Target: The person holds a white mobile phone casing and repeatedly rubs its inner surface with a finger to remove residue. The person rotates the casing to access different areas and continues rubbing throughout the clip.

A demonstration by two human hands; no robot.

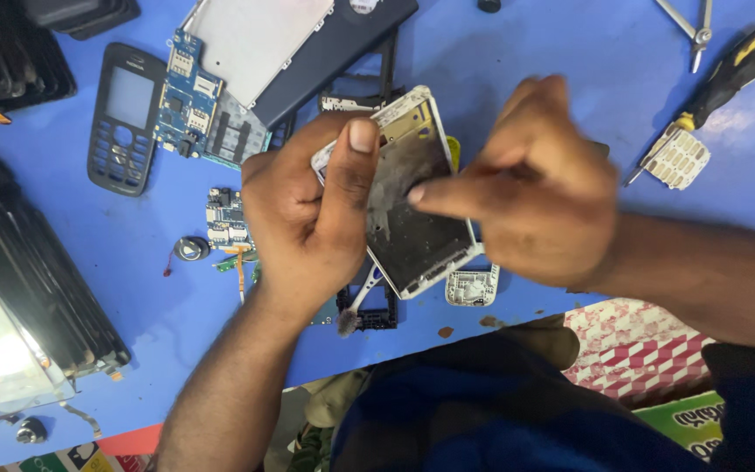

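Observation:
My left hand (308, 214) grips a white phone frame (412, 218) with a dark, dusty metal plate, thumb pressed along its left edge. The frame is held tilted above the blue table (552, 52). My right hand (526, 188) is over the frame's right side, its index finger pointing onto the dark plate near the middle. A small brush (356, 301) with a white handle pokes out below my left hand.
On the table lie a black phone front cover (124, 118), a blue circuit board (190, 96), a smaller board (225, 218), a small round part (191, 249), a white keypad (676, 157), a yellow-black screwdriver (731, 74), tweezers (692, 22) and a white casing piece (472, 287).

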